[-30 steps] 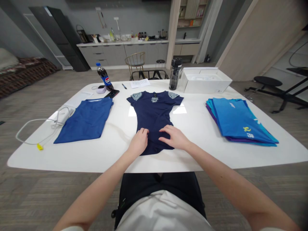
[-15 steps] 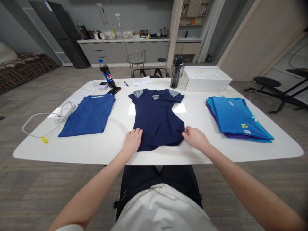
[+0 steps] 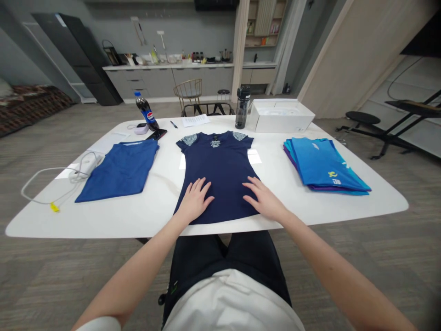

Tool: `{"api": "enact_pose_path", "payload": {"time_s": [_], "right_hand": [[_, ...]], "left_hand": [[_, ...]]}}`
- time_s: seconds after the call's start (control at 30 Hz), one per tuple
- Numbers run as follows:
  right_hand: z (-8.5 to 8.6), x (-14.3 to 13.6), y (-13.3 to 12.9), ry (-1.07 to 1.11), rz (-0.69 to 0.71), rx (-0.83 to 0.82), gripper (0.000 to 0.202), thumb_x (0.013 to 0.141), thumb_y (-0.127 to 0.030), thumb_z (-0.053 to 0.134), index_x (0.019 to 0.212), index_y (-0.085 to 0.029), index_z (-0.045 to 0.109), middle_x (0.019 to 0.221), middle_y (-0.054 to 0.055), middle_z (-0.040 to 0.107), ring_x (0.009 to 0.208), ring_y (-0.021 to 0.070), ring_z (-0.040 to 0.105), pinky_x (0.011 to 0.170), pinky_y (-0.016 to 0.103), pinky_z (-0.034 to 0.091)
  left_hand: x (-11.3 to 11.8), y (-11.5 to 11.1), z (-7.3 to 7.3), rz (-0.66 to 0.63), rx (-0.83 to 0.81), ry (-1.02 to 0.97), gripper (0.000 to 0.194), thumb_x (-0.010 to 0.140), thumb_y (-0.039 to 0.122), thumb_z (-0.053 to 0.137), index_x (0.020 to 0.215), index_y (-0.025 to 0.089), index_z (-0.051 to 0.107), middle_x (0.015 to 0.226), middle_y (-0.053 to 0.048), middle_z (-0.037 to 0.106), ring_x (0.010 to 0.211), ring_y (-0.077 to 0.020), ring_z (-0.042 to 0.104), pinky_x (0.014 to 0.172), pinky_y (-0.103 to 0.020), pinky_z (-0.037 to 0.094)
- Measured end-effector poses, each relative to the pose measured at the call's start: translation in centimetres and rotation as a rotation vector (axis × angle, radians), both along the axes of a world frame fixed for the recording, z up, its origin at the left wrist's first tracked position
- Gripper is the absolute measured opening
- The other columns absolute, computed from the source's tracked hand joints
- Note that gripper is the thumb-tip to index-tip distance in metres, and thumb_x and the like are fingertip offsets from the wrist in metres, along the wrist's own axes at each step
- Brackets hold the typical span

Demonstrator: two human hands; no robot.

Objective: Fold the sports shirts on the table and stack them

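On the navy shirt, both hands lie spread.

— What carries everything here?

— A glossy white surface with rounded corners.

— And its middle?

— A navy T-shirt lies flat, neckline toward the far side, hem near the front edge.

— To the left?

— A blue garment, folded, beside a white block whose cable loops out past the edge. Behind them a cola bottle stands near a dark phone.

— Along the back?

— A pen, a printed sheet, a dark tumbler standing upright, and a white box just beside it.

— On the right?

— A stack of folded garments, bright blue on top, purple showing beneath.
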State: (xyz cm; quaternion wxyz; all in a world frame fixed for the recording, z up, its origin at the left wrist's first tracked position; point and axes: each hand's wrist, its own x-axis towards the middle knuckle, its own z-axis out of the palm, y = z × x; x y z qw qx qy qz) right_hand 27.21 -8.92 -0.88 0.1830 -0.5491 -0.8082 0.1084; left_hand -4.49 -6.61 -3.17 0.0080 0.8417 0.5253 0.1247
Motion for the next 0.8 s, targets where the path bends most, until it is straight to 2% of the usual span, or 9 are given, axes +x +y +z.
{"api": "enact_pose_path", "payload": {"time_s": [0.07,0.13,0.23,0.43,0.53,0.6,0.67,0.73,0.8], "right_hand": [[-1.5,-1.2,-0.4,-0.106,0.022,-0.091,0.056,0.103,-0.053,0.04,0.155,-0.032,0.044,0.167,0.006,0.031,0.154,0.0341,0.025,0.119,0.064,0.027],[-2.9,-1.5,-1.6,-0.203,-0.023,-0.138,0.059,0.104,-0.056,0.035,0.16,-0.036,0.035,0.169,0.005,0.027,0.156,0.0364,0.019,0.118,0.071,0.018],[-4.0,-1.4,-3.7,-0.272,-0.084,-0.122,0.065,0.103,-0.061,0.034,0.162,-0.035,0.031,0.169,0.005,0.024,0.156,0.0379,0.015,0.12,0.071,0.013],[-2.7,-2.5,-5.8,-0.289,-0.143,-0.161,0.071,0.099,-0.069,0.034,0.161,-0.034,0.034,0.169,0.008,0.026,0.154,0.0433,0.019,0.115,0.073,0.02],[-1.3,-3.1,-6.0,-0.287,-0.176,-0.135,0.064,0.101,-0.065,0.036,0.154,-0.033,0.048,0.16,0.013,0.043,0.145,0.0452,0.036,0.107,0.07,0.034],[-0.4,-3.4,-5.4,-0.279,-0.203,-0.102,0.056,0.102,-0.062,0.037,0.14,-0.029,0.063,0.142,0.016,0.06,0.128,0.0418,0.053,0.1,0.064,0.042],[0.4,-3.5,-3.7,-0.257,-0.208,-0.053,0.052,0.102,-0.059,0.039,0.125,-0.025,0.07,0.125,0.017,0.068,0.113,0.0358,0.061,0.098,0.057,0.045],[0.7,-3.9,-1.2,-0.211,-0.161,0.014,0.048,0.103,-0.056,0.041,0.124,-0.022,0.069,0.127,0.017,0.066,0.116,0.0325,0.06,0.1,0.051,0.045],[0.5,-4.5,1.9,-0.162,-0.091,0.063,0.048,0.104,-0.053,0.041,0.135,-0.022,0.062,0.144,0.015,0.057,0.133,0.0316,0.05,0.108,0.05,0.041]], "left_hand": [[-0.1,0.1,-1.1,-0.009,-0.049,0.015,0.058,0.103,0.053,0.042,0.155,0.029,0.043,0.165,-0.009,0.037,0.153,-0.0318,0.029,0.124,-0.055,0.024],[-0.5,-0.2,-1.8,-0.014,-0.092,0.034,0.06,0.103,0.057,0.037,0.158,0.032,0.039,0.166,-0.006,0.035,0.155,-0.0309,0.025,0.125,-0.057,0.02],[-1.1,-0.6,-2.1,-0.028,-0.097,0.047,0.061,0.103,0.058,0.035,0.159,0.035,0.036,0.168,-0.004,0.031,0.156,-0.0298,0.023,0.126,-0.058,0.017],[-0.9,-1.0,-1.3,-0.013,-0.115,0.071,0.062,0.103,0.06,0.034,0.159,0.035,0.035,0.167,-0.005,0.032,0.156,-0.032,0.023,0.123,-0.064,0.016],[-0.5,-1.7,-0.7,0.007,-0.108,0.053,0.06,0.101,0.059,0.039,0.156,0.034,0.042,0.164,-0.007,0.039,0.154,-0.0318,0.029,0.123,-0.062,0.019],[-0.1,-2.1,-0.1,0.021,-0.079,0.022,0.055,0.101,0.058,0.041,0.149,0.033,0.051,0.158,-0.008,0.048,0.148,-0.0309,0.038,0.122,-0.058,0.024],[0.5,-2.0,0.6,0.039,-0.036,-0.019,0.051,0.102,0.054,0.039,0.143,0.03,0.056,0.151,-0.009,0.054,0.142,-0.0289,0.046,0.12,-0.053,0.03],[1.2,-1.1,1.2,0.056,0.004,-0.054,0.05,0.104,0.05,0.036,0.144,0.028,0.056,0.152,-0.01,0.053,0.142,-0.0275,0.046,0.119,-0.05,0.032],[1.8,0.8,1.4,0.078,0.022,-0.068,0.051,0.105,0.049,0.034,0.148,0.028,0.052,0.158,-0.01,0.046,0.148,-0.0278,0.039,0.122,-0.051,0.029]]}}
